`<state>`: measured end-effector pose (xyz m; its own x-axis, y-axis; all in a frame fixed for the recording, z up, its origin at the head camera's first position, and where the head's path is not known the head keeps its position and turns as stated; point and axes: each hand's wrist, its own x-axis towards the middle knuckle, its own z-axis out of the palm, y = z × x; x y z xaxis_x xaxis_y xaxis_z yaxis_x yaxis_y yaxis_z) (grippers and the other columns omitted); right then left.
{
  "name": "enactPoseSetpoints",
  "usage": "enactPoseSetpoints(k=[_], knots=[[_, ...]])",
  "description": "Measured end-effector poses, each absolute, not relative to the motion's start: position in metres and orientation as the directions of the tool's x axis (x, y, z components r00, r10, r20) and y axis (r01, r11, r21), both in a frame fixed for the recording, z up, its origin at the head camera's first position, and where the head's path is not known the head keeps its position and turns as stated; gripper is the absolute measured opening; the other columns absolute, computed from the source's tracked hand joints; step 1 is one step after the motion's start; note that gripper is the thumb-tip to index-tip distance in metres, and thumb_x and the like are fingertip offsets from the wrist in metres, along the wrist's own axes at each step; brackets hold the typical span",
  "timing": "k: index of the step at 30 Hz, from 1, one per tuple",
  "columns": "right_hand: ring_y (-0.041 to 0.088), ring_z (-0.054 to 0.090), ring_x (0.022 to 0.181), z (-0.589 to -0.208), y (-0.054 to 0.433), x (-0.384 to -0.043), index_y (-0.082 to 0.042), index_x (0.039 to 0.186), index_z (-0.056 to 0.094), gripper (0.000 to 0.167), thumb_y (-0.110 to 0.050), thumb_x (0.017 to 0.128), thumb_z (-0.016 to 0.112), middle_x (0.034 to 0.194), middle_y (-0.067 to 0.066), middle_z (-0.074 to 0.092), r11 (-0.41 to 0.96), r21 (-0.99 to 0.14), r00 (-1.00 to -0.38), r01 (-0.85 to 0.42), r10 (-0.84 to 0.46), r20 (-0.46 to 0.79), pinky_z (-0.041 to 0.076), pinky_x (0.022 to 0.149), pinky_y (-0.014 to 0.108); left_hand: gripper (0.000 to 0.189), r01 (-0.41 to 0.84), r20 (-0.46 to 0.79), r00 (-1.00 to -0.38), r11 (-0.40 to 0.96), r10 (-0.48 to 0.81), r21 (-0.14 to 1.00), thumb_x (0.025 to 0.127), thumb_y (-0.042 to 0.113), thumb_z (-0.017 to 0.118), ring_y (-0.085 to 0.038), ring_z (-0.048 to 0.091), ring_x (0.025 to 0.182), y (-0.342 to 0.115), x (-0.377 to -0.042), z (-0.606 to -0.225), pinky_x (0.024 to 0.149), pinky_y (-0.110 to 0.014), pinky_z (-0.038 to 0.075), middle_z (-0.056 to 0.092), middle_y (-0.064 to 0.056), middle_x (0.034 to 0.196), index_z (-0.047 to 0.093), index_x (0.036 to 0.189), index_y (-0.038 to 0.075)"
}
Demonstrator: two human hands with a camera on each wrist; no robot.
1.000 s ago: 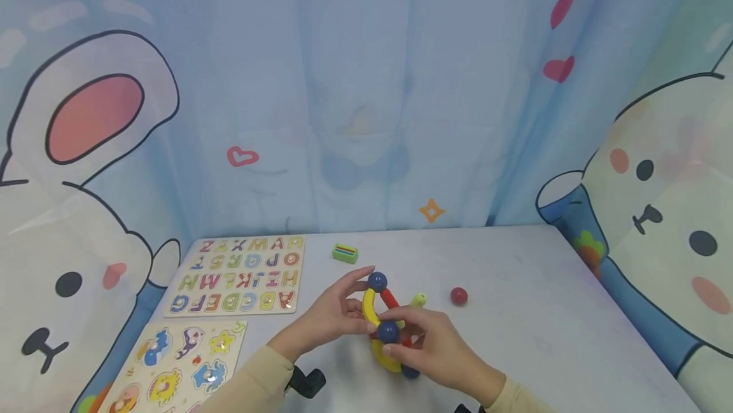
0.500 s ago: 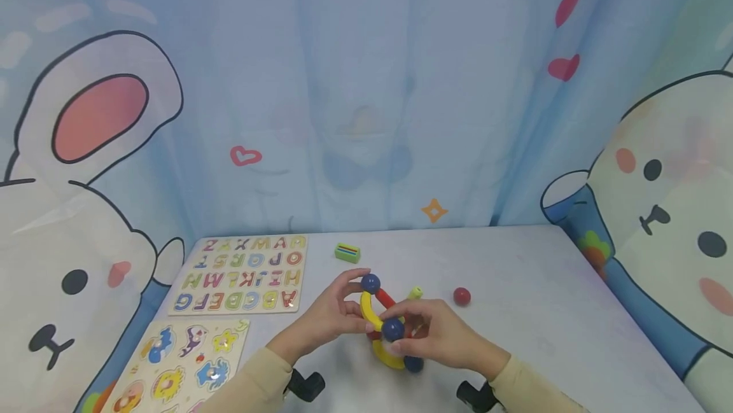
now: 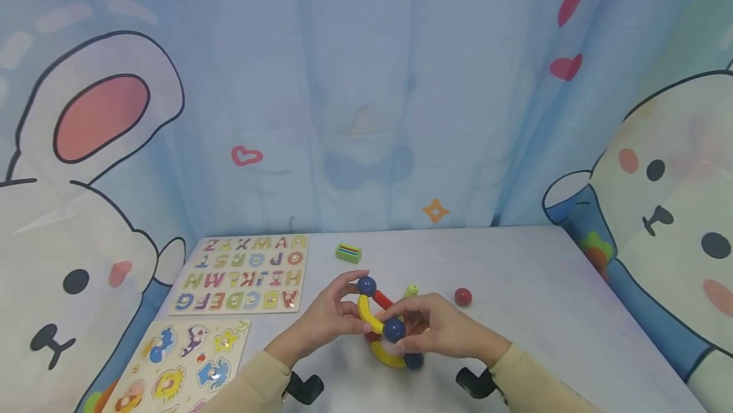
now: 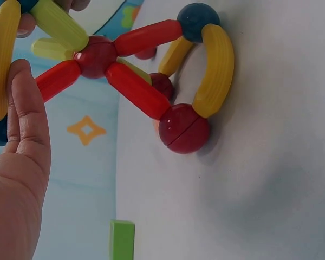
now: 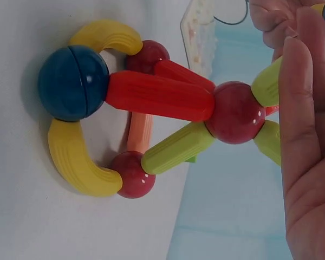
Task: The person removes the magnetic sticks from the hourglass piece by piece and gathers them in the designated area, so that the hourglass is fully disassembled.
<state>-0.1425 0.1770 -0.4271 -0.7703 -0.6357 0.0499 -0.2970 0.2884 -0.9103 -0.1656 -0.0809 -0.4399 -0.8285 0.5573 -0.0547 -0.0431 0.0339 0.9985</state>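
A construction of magnetic sticks and balls stands on the table. Its lower ring has yellow curved sticks point(image 5: 81, 162) and red and blue balls; straight red and light-green sticks rise to a middle red ball point(image 4: 96, 57). On the upper part, a yellow curved stick point(image 3: 368, 316) joins two blue balls. My left hand point(image 3: 329, 311) holds this stick, thumb near its right end and index finger at the farther blue ball point(image 3: 366, 286). My right hand point(image 3: 438, 330) pinches the nearer blue ball point(image 3: 394, 330) between thumb and fingers, hiding part of the construction in the head view.
A loose red ball point(image 3: 463, 297) lies right of the construction. Behind it is a small green block point(image 3: 348, 252) with coloured stripes. At the left lie an alphabet puzzle board point(image 3: 240, 273) and a sea-animal puzzle board point(image 3: 183, 362). A printed curtain point(image 3: 366, 95) hangs behind the table.
The farther blue ball has shifted a little left and down with my left hand, and the upper yellow stick slants more. My right hand keeps its pinch on the nearer blue ball.
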Motion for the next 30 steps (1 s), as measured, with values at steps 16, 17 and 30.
enactPoseSetpoints(k=[16,17,30], knots=[[0.012,0.063,0.082,-0.427,0.173,-0.116,-0.027,0.121,0.068,0.045,-0.018,0.081,0.085,0.105,-0.012,0.067,0.395,-0.808,-0.844,-0.436,-0.492,0.215,0.058,0.071,0.029,0.069,0.064,-0.005,-0.758,0.082,0.652,0.995,0.085,0.0,0.077,-0.026,0.068,0.085,-0.073,-0.172,-0.432,0.084,-0.035,0.056,0.071,-0.014,0.096,0.051,0.143,0.027],[0.012,0.063,0.081,-0.427,0.173,-0.116,-0.027,0.121,0.069,0.044,-0.019,0.081,0.085,0.105,-0.013,0.068,0.397,-0.808,-0.846,-0.435,-0.489,0.215,0.058,0.071,0.029,0.068,0.078,0.002,-0.756,0.087,0.655,0.993,0.084,0.001,0.077,-0.026,0.069,0.086,-0.073,-0.172,-0.432,0.083,-0.035,0.056,0.071,-0.014,0.099,0.052,0.142,0.027],[0.015,0.064,0.081,-0.425,0.173,-0.118,-0.025,0.12,0.07,0.04,-0.023,0.083,0.083,0.107,-0.008,0.069,0.356,-0.857,-0.851,-0.373,-0.498,0.163,0.058,0.073,0.03,0.04,0.273,0.063,-0.714,0.194,0.698,0.942,0.083,0.011,0.081,-0.016,0.067,0.101,-0.074,-0.181,-0.429,0.091,-0.031,0.053,0.035,-0.006,0.154,0.071,0.122,0.014]])
